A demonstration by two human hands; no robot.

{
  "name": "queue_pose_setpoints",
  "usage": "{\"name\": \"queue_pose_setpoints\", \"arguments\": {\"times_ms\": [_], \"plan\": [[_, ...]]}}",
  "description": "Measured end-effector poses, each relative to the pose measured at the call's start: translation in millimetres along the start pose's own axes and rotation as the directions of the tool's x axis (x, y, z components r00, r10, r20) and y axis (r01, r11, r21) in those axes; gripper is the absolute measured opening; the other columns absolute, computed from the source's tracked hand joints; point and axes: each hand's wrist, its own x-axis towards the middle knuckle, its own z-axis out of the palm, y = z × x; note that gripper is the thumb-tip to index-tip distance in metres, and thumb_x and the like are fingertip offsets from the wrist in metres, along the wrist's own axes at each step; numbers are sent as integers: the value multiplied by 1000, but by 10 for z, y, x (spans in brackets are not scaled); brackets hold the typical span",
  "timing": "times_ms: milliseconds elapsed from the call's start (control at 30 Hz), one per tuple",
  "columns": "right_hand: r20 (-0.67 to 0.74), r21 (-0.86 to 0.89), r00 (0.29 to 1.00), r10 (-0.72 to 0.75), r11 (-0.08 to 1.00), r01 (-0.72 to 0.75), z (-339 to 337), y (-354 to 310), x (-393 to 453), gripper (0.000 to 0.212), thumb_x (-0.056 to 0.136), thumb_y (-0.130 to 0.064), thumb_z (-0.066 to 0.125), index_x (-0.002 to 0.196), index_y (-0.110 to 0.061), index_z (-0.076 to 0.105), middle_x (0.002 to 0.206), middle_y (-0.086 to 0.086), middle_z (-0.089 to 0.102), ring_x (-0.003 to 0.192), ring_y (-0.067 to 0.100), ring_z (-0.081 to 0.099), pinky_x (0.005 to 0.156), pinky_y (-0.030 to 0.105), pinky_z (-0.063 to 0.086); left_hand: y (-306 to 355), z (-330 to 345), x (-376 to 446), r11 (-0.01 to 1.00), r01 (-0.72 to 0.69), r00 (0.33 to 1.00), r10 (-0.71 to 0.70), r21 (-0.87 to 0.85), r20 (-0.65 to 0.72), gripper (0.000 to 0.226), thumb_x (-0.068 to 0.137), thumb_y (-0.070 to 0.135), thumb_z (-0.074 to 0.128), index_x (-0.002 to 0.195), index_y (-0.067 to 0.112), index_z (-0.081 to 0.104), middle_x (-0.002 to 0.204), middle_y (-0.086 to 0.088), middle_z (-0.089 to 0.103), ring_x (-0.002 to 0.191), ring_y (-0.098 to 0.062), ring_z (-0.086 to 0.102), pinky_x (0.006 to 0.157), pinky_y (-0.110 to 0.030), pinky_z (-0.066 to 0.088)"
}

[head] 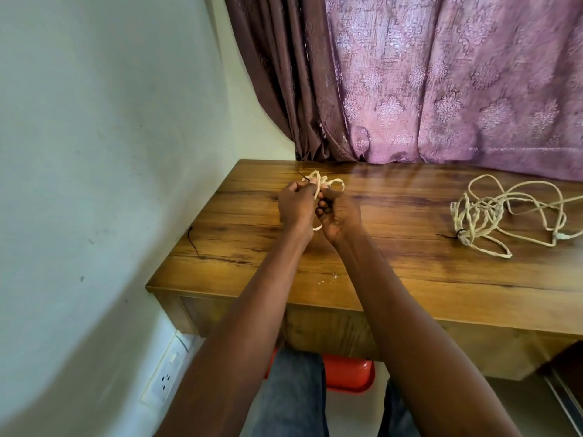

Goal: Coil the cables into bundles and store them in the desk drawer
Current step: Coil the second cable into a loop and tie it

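Held above the left part of the wooden desk (394,247), a small bundle of cream cable (328,183) is gripped between both hands. The left hand (296,205) is curled round the coil's near side, its fingertips pinched at the top, where a thin dark tie (302,175) can be seen sticking out. The right hand (339,216) is curled too, thumb and fingers closed on the loops; much of the bundle is hidden behind the two hands, so only its upper loops and a short end below are seen. A second cream cable (504,212) is left lying well apart on the right of the desk, partly coiled, partly sprawled, with a dark tie (454,235) at its near end. Another dark tie (193,241) is laid at the desk's left edge, against the wall (94,152). A purple patterned curtain (441,74) is hung behind the desk. A wall socket (165,381) and a red seat (347,373) are seen below it.
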Motion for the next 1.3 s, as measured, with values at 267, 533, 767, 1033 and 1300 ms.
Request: {"name": "queue_pose_setpoints", "arguments": {"times_ms": [267, 533, 767, 1033, 1300], "plan": [[2, -133, 999, -44, 990, 44, -22, -17, -10, 15, 88, 3, 56, 78, -3, 66, 54, 1, 53, 42, 6, 41, 41, 19, 33, 112, -36, -6, 970, 201, 978, -191, -135, 82, 13, 86, 5, 72, 95, -3, 71, 72, -12, 68, 58, -22, 59, 50, -29, 47], [-71, -590, 918, -390, 759, 277, 54, -37, 7, 25, 87, -3, 55, 63, -11, 60, 63, 5, 62, 58, 19, 55, 51, 32, 40, -73, 61, -7, 949, -171, 984, 177, 263, 1, 19, 91, 36, 67, 101, 23, 77, 91, 7, 76, 91, -13, 67, 100, -40, 39], [-29, -679, 728, -685, 548, 489, 30, 51, -35, 10, 84, -16, 60, 79, -20, 53, 84, 4, 65, 77, 23, 61, 68, 40, 51, -42, 58, -10, 982, -136, 991, 133, 130, 29, 12, 88, 22, 72, 97, 16, 78, 77, 5, 74, 78, -16, 72, 80, -44, 59], [54, -571, 719, -693, 569, 592, -45, 133, -35, 12, 86, -14, 61, 89, -10, 72, 88, 7, 70, 79, 17, 64, 72, 34, 52, -12, 56, -9, 993, -89, 996, 87, 78, 20, 17, 87, 19, 72, 103, 16, 77, 86, 4, 76, 81, -12, 70, 86, -45, 57], [33, -578, 732, -680, 585, 569, -51, 32, -80, 13, 91, -16, 62, 84, -20, 73, 78, -6, 69, 69, 3, 60, 69, 29, 49, 6, -46, -82, 955, -213, 934, 136, 207, 331, 26, 101, 26, 54, 121, 20, 70, 102, 8, 71, 96, -10, 66, 93, -38, 55]]}}
